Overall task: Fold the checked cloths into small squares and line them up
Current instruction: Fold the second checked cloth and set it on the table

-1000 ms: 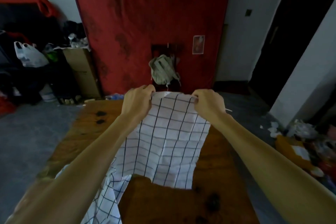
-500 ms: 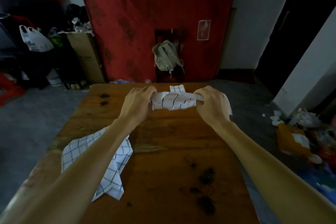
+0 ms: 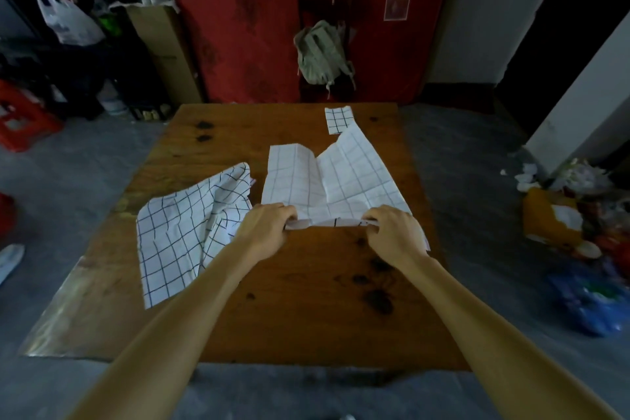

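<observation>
A white checked cloth (image 3: 337, 177) lies spread on the wooden table (image 3: 306, 300), creased down its middle. My left hand (image 3: 264, 232) pinches its near left corner and my right hand (image 3: 395, 233) pinches its near right corner, both at the table surface. A second checked cloth (image 3: 191, 232) lies crumpled to the left, partly under my left forearm. A small folded checked square (image 3: 337, 119) sits near the table's far edge.
A red mattress (image 3: 272, 10) leans on the wall behind the table, with a grey backpack (image 3: 322, 54) on a chair in front of it. Bags, boxes and clutter (image 3: 68, 44) fill the left floor, and litter (image 3: 579, 222) lies on the right floor.
The cloth held up between my hands has been swung out over the table and laid flat. My hands have drawn back toward me with its near edge. The view has tilted down.
</observation>
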`<state>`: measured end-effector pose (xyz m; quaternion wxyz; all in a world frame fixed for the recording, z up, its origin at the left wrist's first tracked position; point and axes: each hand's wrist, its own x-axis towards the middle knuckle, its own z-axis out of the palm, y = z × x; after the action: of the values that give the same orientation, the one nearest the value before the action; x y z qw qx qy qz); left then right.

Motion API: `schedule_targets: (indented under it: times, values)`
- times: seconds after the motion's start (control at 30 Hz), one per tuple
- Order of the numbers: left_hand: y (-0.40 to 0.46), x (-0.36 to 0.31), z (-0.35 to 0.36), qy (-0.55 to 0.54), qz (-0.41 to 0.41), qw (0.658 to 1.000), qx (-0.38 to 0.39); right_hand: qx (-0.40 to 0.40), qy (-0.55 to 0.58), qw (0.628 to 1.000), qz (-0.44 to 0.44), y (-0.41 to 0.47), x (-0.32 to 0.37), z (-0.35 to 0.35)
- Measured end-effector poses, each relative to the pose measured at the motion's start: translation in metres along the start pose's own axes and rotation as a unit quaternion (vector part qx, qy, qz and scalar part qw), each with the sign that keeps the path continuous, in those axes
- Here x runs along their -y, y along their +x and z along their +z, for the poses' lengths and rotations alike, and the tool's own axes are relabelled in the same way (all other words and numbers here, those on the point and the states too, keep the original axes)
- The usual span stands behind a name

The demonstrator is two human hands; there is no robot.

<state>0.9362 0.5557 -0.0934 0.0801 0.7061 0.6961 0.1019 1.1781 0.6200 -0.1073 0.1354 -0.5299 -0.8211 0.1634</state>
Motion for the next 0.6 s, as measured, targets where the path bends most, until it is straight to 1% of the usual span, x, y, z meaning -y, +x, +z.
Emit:
schedule_targets:
  times: [0.13, 0.3, 0.4, 0.6]
  values:
    - [-0.031, 0.006, 0.021, -0.007, 0.001, 0.997, 0.071, 0.064, -0.002, 0.997, 0.044, -0.028, 0.004, 0.021]
    - [-0.07, 0.021, 0.042, -0.008, -0.003, 0.99, 0.139, 0.139, -0.035, 0.987, 0.072, -0.058, 0.022, 0.044]
    - [-0.089, 0.035, 0.05, -0.003, 0.0, 0.988, 0.153, 0.151, -0.048, 0.984, 0.086, -0.074, 0.031, 0.055]
    - [-0.1, 0.046, 0.046, -0.006, 0.027, 0.989, 0.143, 0.16, -0.069, 0.98, 0.096, -0.087, 0.041, 0.055]
